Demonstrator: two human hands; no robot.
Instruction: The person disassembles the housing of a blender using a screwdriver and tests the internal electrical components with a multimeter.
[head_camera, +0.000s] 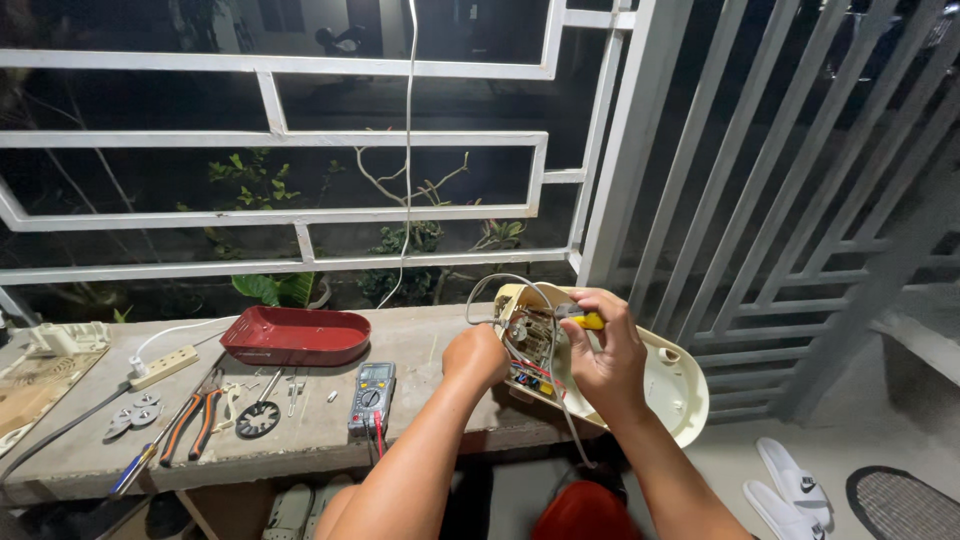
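Two hands work at a cream housing that is tipped up on the right end of the worktop, its wired inside facing the person. The left hand is curled into a loose fist against the housing's near edge; whether its fingers pinch anything I cannot tell. The right hand has its fingers closed on a yellow-handled tool, the tip pointing into the wiring just left of those fingers. A grey cable loops up from the housing above the left fingers. Left of the left fingers, near, lies a multimeter. Farther left sits a red cover, with pliers, a screwdriver and a power strip well beyond it. Below the right fingers, white sandals lie on the floor.
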